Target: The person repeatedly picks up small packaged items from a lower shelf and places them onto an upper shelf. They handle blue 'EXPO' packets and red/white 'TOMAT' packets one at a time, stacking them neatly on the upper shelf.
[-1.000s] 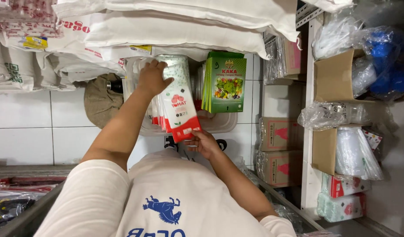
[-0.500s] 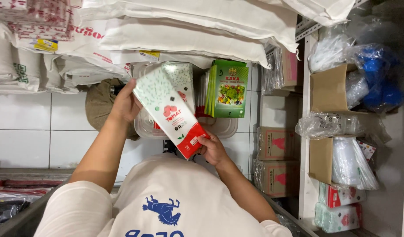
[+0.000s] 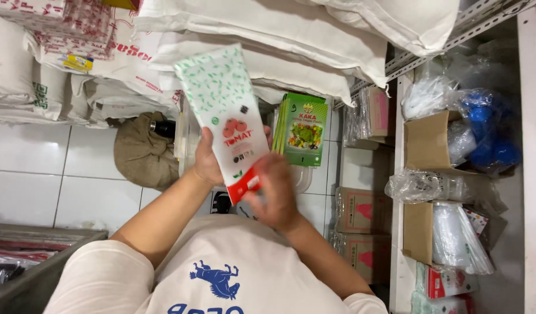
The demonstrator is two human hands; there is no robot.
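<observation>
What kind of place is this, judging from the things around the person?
Probably a storeroom or the back of a small shop. Large white sacks are stacked above, metal shelves hold cardboard boxes and bagged goods, and identical green packets stand in a row behind the white pouch being held.

Seed packet [image 3: 230,116] held between both hands; packet stack [image 3: 303,131] just right (upright); sacks [image 3: 268,35] above; cartons [image 3: 361,212] lower right.

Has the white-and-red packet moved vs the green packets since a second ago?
Yes. The white-and-red packet, in both hands, now reaches higher up the frame, its top over the white sacks, left of the green packets.
</observation>
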